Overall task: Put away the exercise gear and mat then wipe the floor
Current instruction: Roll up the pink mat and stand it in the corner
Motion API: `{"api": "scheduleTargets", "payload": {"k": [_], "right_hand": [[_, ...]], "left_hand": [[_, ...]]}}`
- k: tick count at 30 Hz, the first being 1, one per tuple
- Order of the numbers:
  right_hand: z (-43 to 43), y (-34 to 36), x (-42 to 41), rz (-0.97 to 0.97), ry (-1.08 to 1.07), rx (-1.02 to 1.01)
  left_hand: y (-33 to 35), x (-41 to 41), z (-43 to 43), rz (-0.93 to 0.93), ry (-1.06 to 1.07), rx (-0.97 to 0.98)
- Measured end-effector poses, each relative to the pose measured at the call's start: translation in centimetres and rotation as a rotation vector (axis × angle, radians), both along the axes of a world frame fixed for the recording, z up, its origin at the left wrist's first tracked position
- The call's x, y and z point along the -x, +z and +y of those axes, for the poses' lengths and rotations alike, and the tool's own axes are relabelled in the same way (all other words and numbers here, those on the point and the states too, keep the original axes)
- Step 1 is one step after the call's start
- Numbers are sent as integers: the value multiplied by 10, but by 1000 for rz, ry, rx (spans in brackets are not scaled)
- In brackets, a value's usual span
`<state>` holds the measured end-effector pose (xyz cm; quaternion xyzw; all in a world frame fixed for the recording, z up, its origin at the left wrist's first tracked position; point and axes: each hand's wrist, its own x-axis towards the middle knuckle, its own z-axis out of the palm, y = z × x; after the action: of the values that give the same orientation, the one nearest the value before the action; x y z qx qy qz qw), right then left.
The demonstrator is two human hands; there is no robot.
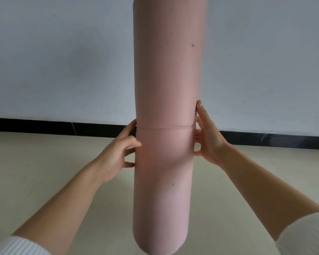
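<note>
Pale floor (pixel 44 172) met a plain white wall (pixel 63 61) along a dark skirting board (pixel 44 126); no other gear was visible. One pink rolled mat (pixel 166 107) stood upright at the centre, its top beyond the frame and its lower end close to the camera. The left hand (pixel 118 153) grasped the roll's left side, fingers curled behind it. The right hand (pixel 208 137) pressed flat against the right side. One thin band (pixel 164 128) circled the roll between the hands; whether it was a tie or a crease could not be told. Judged progress: mat rolled, not yet stored. Remaining: stowing it, any other gear, and wiping the floor. Count: one mat, two hands.
</note>
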<state>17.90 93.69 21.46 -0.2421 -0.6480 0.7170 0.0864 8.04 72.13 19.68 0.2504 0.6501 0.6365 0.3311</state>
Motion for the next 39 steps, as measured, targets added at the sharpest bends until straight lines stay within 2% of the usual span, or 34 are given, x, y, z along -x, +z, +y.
{"api": "scheduleTargets", "payload": {"k": [6,11,13,17,19,21,24,27,31,35,39], "right_hand": [[39,34,-54,-135,-71,102],[44,77,-89,-343,-47,144],[45,96,-101,-331,-78,165],[48,132,-115,-231,-206,158],[50,155,-117,-206,-228,172],[56,179,-118,-204,-170,197],[66,209,-114,-298,-51,215],[75,239,-106,-356,7,133],[83,258,-101,-278,82,-32],[77,250,-91,-305,107,-306],[73,242,-80,-398,180,-463]], "left_hand": [[30,-26,44,-354,30,160],[85,-57,44,-534,44,386],[108,-72,44,-491,38,419],[140,-95,63,-302,255,515],[161,-104,69,-330,300,518],[180,-110,73,-356,347,529],[219,-119,83,-260,455,523],[255,-120,97,-211,493,495],[280,-112,116,-220,420,545],[275,-106,120,-54,289,611],[273,-97,129,109,183,694]]}}
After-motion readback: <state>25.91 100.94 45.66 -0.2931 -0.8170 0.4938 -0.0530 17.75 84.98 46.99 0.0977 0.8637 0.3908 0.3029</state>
